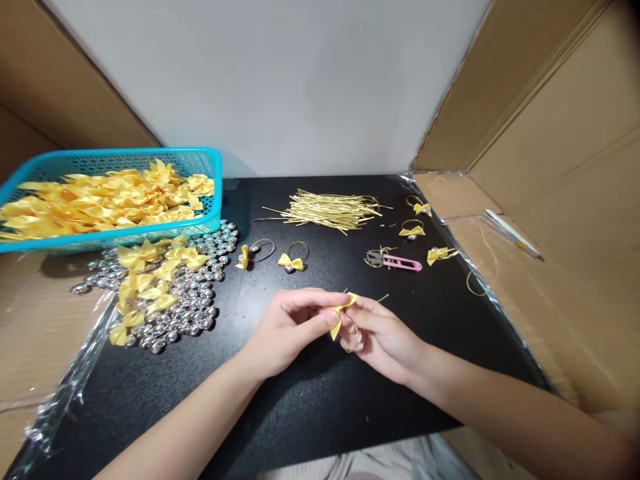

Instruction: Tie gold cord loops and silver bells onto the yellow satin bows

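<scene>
Centrally, a black bench (310, 400) fills the frame between cardboard walls (560, 200). At upper left sits a turquoise basket (210, 200) heaped with yellow satin bows; just below it, in the left middle, lies a spread of silver bells (200, 307) with loose bows on top. At upper centre lies a bundle of gold cord lengths (327, 210). Right of centre lie pink thread snips (400, 263), with finished bow-and-loop pieces (293, 259) scattered to either side of them.

Low in the centre, the left hand (285, 330) and right hand (385, 337) meet just above the bench. Between them is the yellow bow (344, 310): the left thumb and forefinger are closed on its lower fold, and the right fingers (367, 313) are pinched at its centre, where a thin gold cord shows. Whether a bell is already attached cannot be told.

To do the step well, judged from this grip: keep the bow's centre pinched firmly so its loops stay even, draw the cord snug without crushing the satin, and work low over the bench so dropped parts stay close.
</scene>
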`<control>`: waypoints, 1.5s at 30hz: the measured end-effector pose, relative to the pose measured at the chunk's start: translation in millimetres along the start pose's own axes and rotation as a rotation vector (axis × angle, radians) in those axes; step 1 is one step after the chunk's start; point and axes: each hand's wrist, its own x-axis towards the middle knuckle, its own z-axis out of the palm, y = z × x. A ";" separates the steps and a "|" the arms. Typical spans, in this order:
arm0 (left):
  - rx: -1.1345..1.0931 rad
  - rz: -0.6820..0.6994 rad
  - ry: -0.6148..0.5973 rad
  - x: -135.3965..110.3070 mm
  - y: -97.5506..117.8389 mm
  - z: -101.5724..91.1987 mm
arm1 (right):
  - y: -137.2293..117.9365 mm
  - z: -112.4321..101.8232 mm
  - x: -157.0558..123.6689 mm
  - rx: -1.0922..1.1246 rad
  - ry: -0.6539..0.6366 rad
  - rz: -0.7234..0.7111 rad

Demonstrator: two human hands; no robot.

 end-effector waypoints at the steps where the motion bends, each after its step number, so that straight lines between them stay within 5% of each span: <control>1: 0.026 0.003 0.004 -0.1 0.4 -0.3 | 0.1 -0.3 -0.1 0.006 -0.002 0.007; 12: 0.461 0.240 -0.024 -1.2 11.6 -8.0 | 1.0 2.3 -0.5 0.029 -0.016 0.047; 45: 0.467 0.228 -0.020 1.0 7.9 -6.9 | 0.8 2.1 -1.7 0.048 0.004 0.058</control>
